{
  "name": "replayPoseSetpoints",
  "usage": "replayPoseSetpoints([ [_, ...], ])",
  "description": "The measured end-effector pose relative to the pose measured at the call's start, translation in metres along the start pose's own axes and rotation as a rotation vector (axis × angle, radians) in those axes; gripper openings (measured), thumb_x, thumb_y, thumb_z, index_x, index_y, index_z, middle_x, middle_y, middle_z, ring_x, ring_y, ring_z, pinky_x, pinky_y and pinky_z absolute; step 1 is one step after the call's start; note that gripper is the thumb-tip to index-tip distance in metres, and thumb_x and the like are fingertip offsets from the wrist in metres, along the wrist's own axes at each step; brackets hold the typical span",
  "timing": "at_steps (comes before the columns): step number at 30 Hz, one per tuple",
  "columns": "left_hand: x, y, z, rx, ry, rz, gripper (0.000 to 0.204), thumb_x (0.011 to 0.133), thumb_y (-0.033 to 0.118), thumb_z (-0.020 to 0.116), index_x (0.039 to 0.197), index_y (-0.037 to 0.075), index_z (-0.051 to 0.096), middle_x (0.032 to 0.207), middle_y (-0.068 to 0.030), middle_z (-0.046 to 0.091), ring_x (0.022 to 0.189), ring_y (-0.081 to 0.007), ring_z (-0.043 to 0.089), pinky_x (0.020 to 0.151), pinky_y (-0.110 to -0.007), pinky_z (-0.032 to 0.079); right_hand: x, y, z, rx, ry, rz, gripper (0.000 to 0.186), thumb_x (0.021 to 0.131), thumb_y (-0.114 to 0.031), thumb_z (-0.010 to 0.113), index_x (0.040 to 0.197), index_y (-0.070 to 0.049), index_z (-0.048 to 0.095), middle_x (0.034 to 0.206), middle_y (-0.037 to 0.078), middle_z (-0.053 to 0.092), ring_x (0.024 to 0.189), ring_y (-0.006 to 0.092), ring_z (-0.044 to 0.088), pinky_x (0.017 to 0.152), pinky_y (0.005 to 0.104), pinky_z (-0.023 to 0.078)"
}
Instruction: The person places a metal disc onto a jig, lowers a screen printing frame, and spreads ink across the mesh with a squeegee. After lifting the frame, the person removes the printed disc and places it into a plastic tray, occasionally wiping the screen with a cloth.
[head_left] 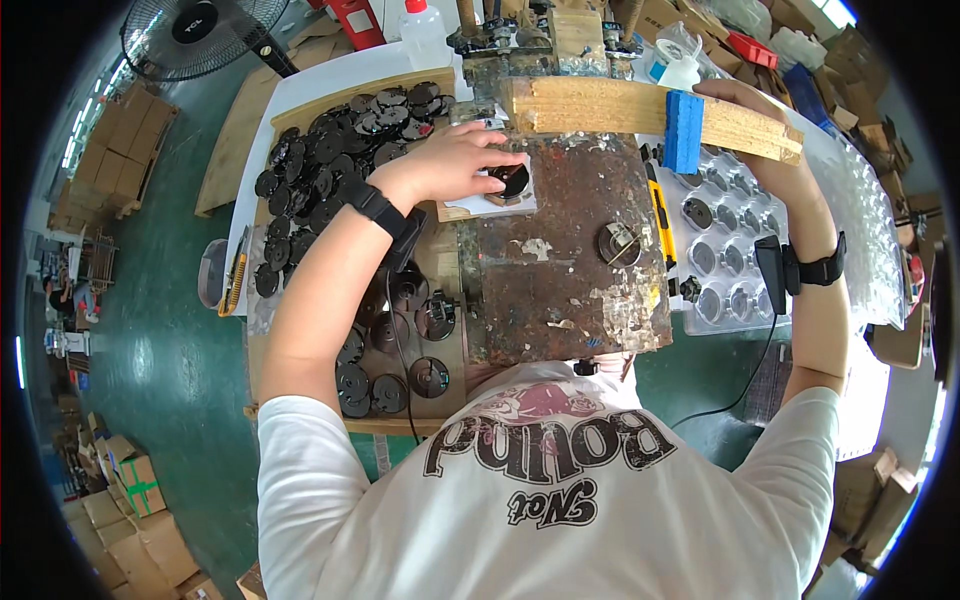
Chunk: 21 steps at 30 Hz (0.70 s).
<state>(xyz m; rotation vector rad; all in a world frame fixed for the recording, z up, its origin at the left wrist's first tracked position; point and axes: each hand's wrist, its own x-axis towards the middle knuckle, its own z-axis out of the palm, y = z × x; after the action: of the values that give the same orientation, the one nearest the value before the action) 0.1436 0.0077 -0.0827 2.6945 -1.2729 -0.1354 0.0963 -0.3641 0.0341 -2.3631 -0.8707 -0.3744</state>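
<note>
My left hand (452, 166) reaches over a white pad (514, 204) with its fingers spread. Its index finger and thumb come to the edge of a round black disc (513, 183) on that pad. Whether they touch the disc is hard to tell. On the right, my right hand (745, 97) is partly hidden behind a wooden bar (590, 107) with a blue block (683, 132) fixed around it. Its fingers are mostly out of sight, so its grip on the bar cannot be made out. Both wrists wear black straps.
A heap of black discs (345, 140) fills the wooden tray on the left, with several more discs nearer me. Another disc (620, 244) lies on the worn metal plate (560, 290). Clear plastic trays (735, 215), a yellow cutter (660, 217) and a white bottle (424, 38) stand around it.
</note>
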Motion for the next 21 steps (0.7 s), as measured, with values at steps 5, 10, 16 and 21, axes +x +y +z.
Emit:
replayPoseSetpoints([
  [5,-0.021,0.007,-0.015,-0.109,-0.002,0.024,0.049,0.087,0.031,0.061,0.134,0.02,0.05,0.136,-0.0093,0.05,0.127,-0.0319,0.043,0.104,-0.04,0.036,-0.002,0.002,-0.005,0.258,-0.106,0.071,0.034,0.08,0.008,0.057,0.113,0.001,0.06,0.109,0.006,0.063,0.101,0.0131,0.058,0.088,0.0277,0.047],
  [10,-0.056,0.052,-0.014,-0.874,0.263,-0.18,0.05,0.096,0.013,0.05,0.143,0.008,0.033,0.091,-0.0007,0.058,0.085,-0.0093,0.056,0.078,-0.025,0.047,0.021,0.005,0.001,0.159,-0.486,0.256,0.029,0.084,-0.001,0.057,0.112,0.001,0.06,0.106,0.008,0.064,0.089,0.0127,0.061,0.084,0.0271,0.05],
  [16,-0.057,0.088,0.008,-0.907,0.139,-0.37,0.068,0.094,0.021,0.058,0.147,0.006,0.019,0.082,-0.0075,0.062,0.074,-0.0135,0.06,0.071,-0.028,0.048,0.069,-0.004,0.077,-0.027,-0.037,0.01,0.035,0.08,-0.015,0.064,0.113,-0.005,0.062,0.1,0.013,0.065,0.092,0.0252,0.064,0.082,0.0344,0.051],
  [21,-0.057,0.088,0.021,-0.814,0.141,-0.36,0.076,0.09,0.02,0.062,0.148,0.006,0.014,0.082,-0.0112,0.064,0.071,-0.017,0.06,0.069,-0.03,0.048,0.09,-0.015,0.099,-0.276,-0.252,-0.099,0.034,0.077,-0.025,0.068,0.104,-0.005,0.064,0.098,0.016,0.064,0.092,0.0338,0.061,0.079,0.0397,0.05],
])
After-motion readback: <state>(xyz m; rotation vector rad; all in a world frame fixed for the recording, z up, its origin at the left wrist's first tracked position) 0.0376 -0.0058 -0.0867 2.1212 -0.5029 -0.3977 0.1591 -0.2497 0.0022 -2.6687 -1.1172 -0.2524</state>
